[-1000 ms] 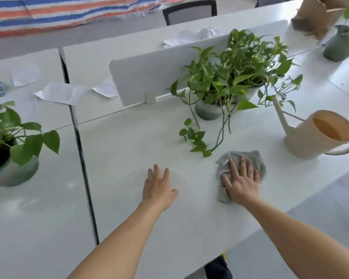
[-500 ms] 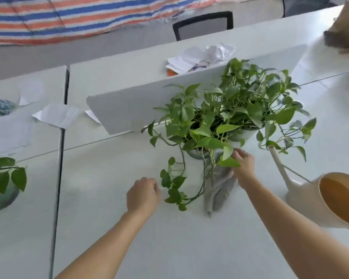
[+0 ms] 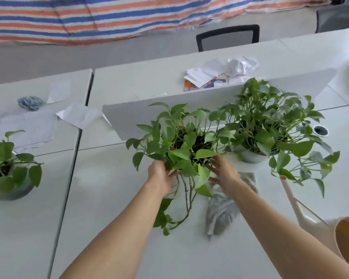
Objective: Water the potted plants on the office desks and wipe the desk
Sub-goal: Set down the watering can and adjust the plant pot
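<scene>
Both hands are on the potted pothos (image 3: pixel 181 154) in the middle of the white desk (image 3: pixel 109 218), just in front of the low grey divider panel (image 3: pixel 129 117). The left hand (image 3: pixel 161 177) grasps it from the left side under the leaves, thumb towards the pot. The right hand (image 3: pixel 224 174) is against its right side, fingers reaching in among the leaves. That hand is blurred, so I cannot tell whether it has closed on the pot. Whether the pot stands on the desk or is raised off it cannot be told either, as the foliage hides its base. Long vines trail from it down over the desk towards the person. A grey cloth (image 3: pixel 222 214) lies crumpled on the desk, partly under the right forearm, with neither hand on it. A second pothos (image 3: pixel 270 127) in a pale pot stands just beside the first, to the right, their leaves mingling. A beige watering can (image 3: pixel 302 212) sits at the near right, its long spout pointing up towards that second plant's hanging leaves. A third pothos (image 3: pixel 8 164) stands well apart on the neighbouring desk at the left edge. Beyond the divider lie loose papers (image 3: pixel 216 73), another sheet (image 3: pixel 79 115) and a bluish crumpled bundle (image 3: pixel 29 102). Farther back are an office chair (image 3: pixel 228 37) and a striped tarpaulin (image 3: pixel 89 17).
</scene>
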{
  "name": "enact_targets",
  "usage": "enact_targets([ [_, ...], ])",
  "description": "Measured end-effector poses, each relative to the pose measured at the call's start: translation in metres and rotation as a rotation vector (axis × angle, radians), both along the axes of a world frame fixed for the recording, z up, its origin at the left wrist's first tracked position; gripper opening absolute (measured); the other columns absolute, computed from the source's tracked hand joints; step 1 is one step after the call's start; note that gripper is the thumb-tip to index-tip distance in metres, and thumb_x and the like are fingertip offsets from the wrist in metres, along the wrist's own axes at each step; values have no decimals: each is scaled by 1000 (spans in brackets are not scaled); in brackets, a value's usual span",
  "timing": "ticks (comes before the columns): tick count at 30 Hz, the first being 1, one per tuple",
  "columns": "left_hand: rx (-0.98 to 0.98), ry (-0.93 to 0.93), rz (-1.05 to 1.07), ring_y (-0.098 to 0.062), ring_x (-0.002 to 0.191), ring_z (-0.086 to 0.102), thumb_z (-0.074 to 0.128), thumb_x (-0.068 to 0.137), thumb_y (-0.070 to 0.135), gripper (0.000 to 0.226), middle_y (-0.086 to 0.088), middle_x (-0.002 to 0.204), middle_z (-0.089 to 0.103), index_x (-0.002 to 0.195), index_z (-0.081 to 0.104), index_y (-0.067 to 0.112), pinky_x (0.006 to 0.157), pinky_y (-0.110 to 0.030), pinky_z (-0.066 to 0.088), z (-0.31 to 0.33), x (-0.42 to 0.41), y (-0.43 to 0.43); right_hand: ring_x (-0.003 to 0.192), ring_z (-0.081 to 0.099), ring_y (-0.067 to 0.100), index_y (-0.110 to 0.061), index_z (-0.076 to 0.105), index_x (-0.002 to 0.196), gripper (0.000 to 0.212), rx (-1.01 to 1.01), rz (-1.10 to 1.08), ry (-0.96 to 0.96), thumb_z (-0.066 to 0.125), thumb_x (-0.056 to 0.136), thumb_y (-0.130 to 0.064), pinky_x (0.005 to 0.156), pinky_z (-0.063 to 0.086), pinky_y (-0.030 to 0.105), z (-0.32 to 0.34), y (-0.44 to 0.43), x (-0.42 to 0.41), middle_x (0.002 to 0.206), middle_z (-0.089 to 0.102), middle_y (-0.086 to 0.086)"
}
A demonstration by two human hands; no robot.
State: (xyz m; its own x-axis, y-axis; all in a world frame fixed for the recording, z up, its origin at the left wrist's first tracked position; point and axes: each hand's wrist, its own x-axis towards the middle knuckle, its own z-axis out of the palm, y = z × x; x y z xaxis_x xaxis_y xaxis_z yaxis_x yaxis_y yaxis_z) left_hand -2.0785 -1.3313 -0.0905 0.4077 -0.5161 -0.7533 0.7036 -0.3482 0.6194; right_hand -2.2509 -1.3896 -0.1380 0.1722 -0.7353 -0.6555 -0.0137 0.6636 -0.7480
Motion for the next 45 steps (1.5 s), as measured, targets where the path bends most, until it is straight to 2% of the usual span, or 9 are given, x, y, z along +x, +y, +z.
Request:
enact_targets([
  [10, 15, -57, 211, -33, 107, 63, 24, 99, 3, 40, -18, 113, 67, 112, 62, 6, 94, -47, 52, 6, 110, 78, 127, 53, 16, -20, 53, 138, 40, 21, 291, -69, 30, 109, -34, 102, 47, 48, 7, 37, 132, 140, 57, -3],
  [15, 26, -78, 289, -27, 101, 64, 25, 101, 5, 39, -14, 112, 66, 114, 61, 9, 76, -40, 52, 3, 171, 114, 129, 52, 14, -21, 51, 143, 43, 19, 377, -83, 28, 108, -35, 103, 46, 48, 10, 61, 201, 144, 55, -4],
  [19, 27, -67, 314, -23, 93, 61, 23, 101, 6, 38, -12, 109, 64, 106, 61, 11, 85, -43, 48, 0, 218, 136, 124, 54, 13, -26, 53, 140, 42, 10, 385, -95, 29, 107, -34, 106, 43, 52, 8, 80, 253, 135, 59, -8],
  [24, 100, -170, 240, -28, 90, 60, 29, 100, 2, 27, -15, 93, 61, 110, 54, 3, 85, -41, 54, -8, 239, 148, 122, 56, 17, -22, 55, 139, 41, -70, 395, -23, 35, 107, -37, 92, 48, 42, 3, 85, 269, 138, 59, -5],
  [30, 227, -796, -35, -20, 64, 53, 46, 93, 13, 21, -7, 69, 58, 77, 57, 8, 61, -33, 43, -6, 194, 195, 130, 45, 34, -10, 60, 132, 37, -619, 179, 894, 38, 103, -20, 104, 38, 43, -27, 84, 140, 137, 59, 14],
  [36, -49, -1107, -545, -7, 44, 38, 52, 92, 13, 30, 8, 47, 44, 62, 50, 17, 47, -27, 31, -42, 123, 209, 154, -6, 29, -19, 9, 161, 63, -296, 333, 1354, 18, 105, -46, 124, -4, 43, -86, 116, 11, 168, -1, 11],
  [40, 18, -1351, -1013, -21, 91, 57, 45, 97, 16, 19, -1, 92, 59, 92, 63, 11, 76, -36, 47, -87, 102, 191, 154, 1, 30, -20, 24, 158, 69, -750, 795, 1272, 21, 98, -55, 122, 0, 44, -100, 172, 52, 166, 16, 6],
  [42, 87, -1527, -1163, -28, 113, 49, 44, 96, 19, 23, -7, 115, 54, 106, 61, 8, 92, -39, 45, -101, 102, 179, 151, 16, 31, -24, 37, 154, 66, -1002, 1035, 1201, 28, 97, -58, 118, 14, 48, -102, 194, 51, 160, 33, 5],
  [45, 235, -1705, -1213, -41, 135, 35, 46, 95, 26, 43, -23, 141, 45, 129, 54, -1, 112, -46, 33, -114, 109, 173, 151, 21, 25, -35, 30, 155, 64, -1123, 1267, 1104, 23, 99, -65, 119, 14, 44, -94, 164, 14, 162, 28, -1],
])
